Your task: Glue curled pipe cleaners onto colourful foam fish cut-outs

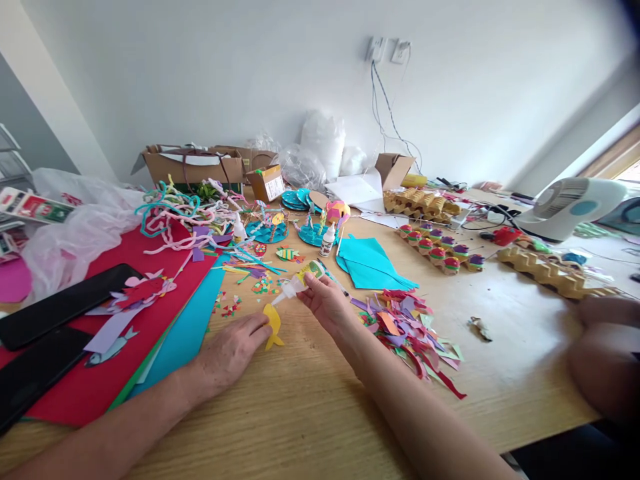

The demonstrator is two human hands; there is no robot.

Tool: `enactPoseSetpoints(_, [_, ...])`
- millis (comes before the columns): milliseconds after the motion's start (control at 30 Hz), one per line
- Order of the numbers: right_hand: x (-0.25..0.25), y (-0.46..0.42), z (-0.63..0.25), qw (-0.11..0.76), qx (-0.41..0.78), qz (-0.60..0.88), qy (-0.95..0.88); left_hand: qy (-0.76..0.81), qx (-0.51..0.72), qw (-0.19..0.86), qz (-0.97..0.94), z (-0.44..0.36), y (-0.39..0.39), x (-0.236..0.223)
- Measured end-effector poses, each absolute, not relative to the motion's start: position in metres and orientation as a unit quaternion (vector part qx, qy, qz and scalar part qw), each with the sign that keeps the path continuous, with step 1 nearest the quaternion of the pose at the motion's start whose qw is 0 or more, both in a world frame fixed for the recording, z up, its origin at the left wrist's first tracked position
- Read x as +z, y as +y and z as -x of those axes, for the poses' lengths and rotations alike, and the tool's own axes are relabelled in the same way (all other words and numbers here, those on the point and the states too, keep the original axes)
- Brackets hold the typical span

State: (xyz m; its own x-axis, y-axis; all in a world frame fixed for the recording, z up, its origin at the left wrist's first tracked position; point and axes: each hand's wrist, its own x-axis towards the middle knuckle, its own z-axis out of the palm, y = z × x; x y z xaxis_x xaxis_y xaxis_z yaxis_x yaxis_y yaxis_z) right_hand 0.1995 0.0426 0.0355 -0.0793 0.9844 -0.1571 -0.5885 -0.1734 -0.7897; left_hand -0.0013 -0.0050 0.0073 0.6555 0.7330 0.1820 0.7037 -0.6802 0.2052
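Note:
A yellow paper fish (273, 325) lies at the middle of the wooden table, its forked tail toward me. The fingertips of my left hand (234, 347) are closed on its left edge. My right hand (325, 301) is wrapped round a white glue bottle (296, 283), tilted with its nozzle pointing down and left at the top of the fish. Whether glue is coming out is too small to tell. Just beyond are small paper confetti pieces (265, 284) and a green striped paper fish (287, 254).
Paper scraps (405, 327) are heaped right of my right hand, near turquoise sheets (373, 261). Red card (150, 253) bears two black phones (70, 303) at left. Another glue bottle (327, 241), painted egg cartons (440, 248) and a white fan (570, 208) stand farther back. A person's arm (603, 360) rests at right.

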Motion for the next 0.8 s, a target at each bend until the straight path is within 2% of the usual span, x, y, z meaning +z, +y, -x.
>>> enactPoseSetpoints(300, [0.04,0.046,-0.203,0.57,0.724,0.346,-0.177,0.385,0.12,0.03,-0.914,0.002,-0.004,0.007])
enactPoseSetpoints(567, [0.047,0.044,-0.204,0.562,0.75,0.317,-0.144,0.351,0.202,-0.006,-0.914,0.009,0.0,-0.013])
enactPoseSetpoints(800, [0.043,0.046,-0.207,0.557,0.729,0.338,-0.209,0.317,0.213,0.041,-0.923,0.009,-0.002,0.005])
